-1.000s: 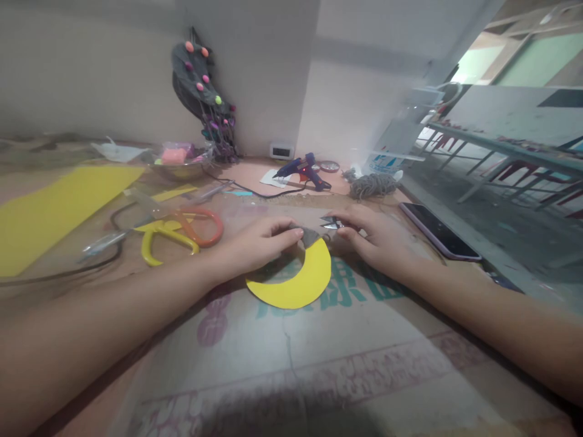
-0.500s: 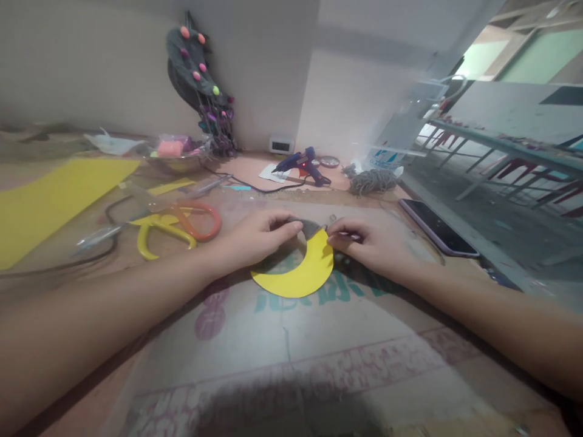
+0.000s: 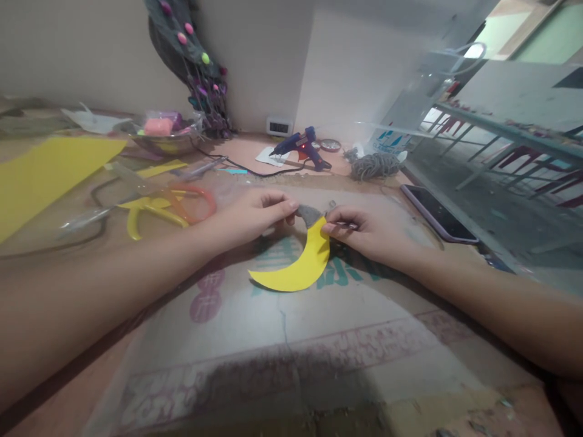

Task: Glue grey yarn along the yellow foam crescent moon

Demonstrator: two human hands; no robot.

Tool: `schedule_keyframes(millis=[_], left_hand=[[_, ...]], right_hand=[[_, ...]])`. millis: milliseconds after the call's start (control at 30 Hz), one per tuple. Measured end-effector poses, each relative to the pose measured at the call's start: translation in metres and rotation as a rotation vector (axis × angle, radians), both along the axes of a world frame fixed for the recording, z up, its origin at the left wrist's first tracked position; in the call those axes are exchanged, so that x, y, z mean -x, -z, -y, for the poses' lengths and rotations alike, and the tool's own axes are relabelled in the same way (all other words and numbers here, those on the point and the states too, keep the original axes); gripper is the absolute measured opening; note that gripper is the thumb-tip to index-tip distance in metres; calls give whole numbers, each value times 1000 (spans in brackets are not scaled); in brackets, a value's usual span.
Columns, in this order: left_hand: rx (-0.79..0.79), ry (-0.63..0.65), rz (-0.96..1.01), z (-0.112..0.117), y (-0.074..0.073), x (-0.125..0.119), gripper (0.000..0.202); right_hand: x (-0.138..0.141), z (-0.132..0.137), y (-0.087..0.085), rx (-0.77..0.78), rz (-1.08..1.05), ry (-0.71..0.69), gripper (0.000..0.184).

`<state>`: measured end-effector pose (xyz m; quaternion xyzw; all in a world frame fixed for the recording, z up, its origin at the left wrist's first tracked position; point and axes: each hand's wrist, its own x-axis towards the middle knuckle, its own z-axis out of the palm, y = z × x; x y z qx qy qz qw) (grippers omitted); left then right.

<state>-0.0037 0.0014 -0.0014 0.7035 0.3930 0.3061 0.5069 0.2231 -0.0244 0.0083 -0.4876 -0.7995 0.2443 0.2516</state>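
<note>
A yellow crescent cutout (image 3: 303, 261), paper-like, is held up over the printed sheet in front of me. Its upper end is covered in grey, perhaps wound yarn (image 3: 310, 215). My left hand (image 3: 271, 209) pinches that grey tip between thumb and fingers. On the right edge, just below where the grey meets the yellow, my right hand (image 3: 348, 227) grips the crescent with closed fingers. The lower yellow point hangs free to the left. Whether a loose strand runs between my hands is too small to tell.
Scissors with orange and yellow handles (image 3: 195, 203) lie left, near a yellow sheet (image 3: 54, 176). Behind are a glue gun (image 3: 298, 149) with a red light, a grey yarn bundle (image 3: 376, 165) and a bowl (image 3: 164, 144). A phone (image 3: 439, 213) rests at the right edge.
The crescent has turned slightly in my hands and looks narrower. My left fingers have shifted toward its grey tip, showing more of the grey. The camera view has tilted down a little.
</note>
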Motion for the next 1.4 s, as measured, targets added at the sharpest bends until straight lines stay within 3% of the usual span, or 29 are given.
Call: schedule_keyframes(millis=[967,1100,1233,1400], left_hand=[[-97,70,-96,-3,5,2,31],[-88,55,-94,-3,5,2,29],[-70,52,-90,-2,4,1,27],[-54,38,-72,-1,0,0,25]], right_hand=[[-1,-1,0,-62,72,-1,23],[-6,-1,0,-210,139,16,19],[-12,0,0,-438,155,0,34],[-13,1,-1,-532,267,-53,40]])
